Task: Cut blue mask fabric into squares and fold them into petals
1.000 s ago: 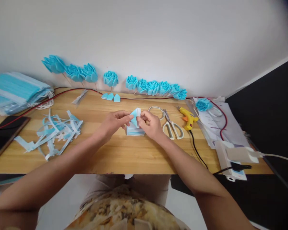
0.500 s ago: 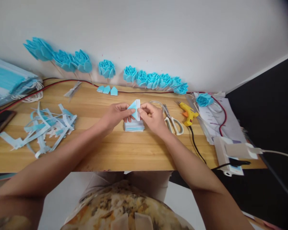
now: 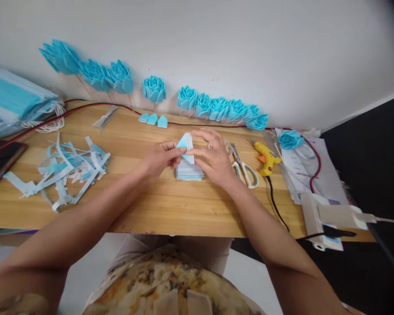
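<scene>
My left hand (image 3: 162, 159) pinches a folded piece of blue-and-white mask fabric (image 3: 186, 143) between thumb and fingers. The piece is pointed on its left side and has a white band along its right. On that right side my right hand (image 3: 215, 158) has its fingers spread apart, the thumb at the white edge; whether it touches is hard to tell. Beneath both hands lies a stack of pale blue-and-white fabric pieces (image 3: 189, 173), partly covered. Several small folded blue pieces (image 3: 162, 121) lie in a row farther back.
Blue fabric flowers (image 3: 154, 89) on sticks lean along the wall. Cut strips (image 3: 70, 168) are heaped left, near packed masks (image 3: 15, 98) and a dark phone (image 3: 3, 162). To the right lie scissors (image 3: 244, 170), a yellow glue gun (image 3: 265, 158), a loose flower (image 3: 290, 140) and a power strip (image 3: 315, 218).
My right hand has loosened from its pinch on the folded piece, its fingers now spread. My left hand keeps its hold. The whole view has shifted slightly.
</scene>
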Tool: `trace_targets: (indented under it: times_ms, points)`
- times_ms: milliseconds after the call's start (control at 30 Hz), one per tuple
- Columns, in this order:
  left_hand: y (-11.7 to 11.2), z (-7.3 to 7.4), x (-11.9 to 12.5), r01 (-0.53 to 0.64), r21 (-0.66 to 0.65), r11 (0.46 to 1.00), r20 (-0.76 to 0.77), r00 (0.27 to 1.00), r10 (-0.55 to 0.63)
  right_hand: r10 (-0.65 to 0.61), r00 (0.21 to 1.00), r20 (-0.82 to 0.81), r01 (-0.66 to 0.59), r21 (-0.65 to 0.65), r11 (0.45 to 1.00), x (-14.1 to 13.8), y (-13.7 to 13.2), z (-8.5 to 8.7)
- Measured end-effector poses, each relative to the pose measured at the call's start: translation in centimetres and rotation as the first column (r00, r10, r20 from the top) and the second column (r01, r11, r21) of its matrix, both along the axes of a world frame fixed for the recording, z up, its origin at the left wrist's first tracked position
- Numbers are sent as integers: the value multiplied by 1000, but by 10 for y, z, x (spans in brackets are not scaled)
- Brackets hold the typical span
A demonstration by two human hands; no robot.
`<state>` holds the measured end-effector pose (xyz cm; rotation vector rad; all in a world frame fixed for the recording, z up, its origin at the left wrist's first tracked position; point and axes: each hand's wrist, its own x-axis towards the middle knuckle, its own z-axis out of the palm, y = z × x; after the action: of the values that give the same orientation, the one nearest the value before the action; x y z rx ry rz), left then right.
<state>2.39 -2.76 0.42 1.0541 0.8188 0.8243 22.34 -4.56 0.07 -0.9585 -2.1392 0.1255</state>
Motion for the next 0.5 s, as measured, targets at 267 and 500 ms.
trace_targets:
  times_ms: [267, 500]
  points:
    - [-2, -1, 1, -49, 225, 973, -169, 982, 89, -58, 973, -223, 10, -211, 977, -7, -5, -5]
    - [-2, -2, 2, -49, 271, 961, -203, 973, 106, -163, 901, -402, -22, -418, 908, -14, -7, -10]
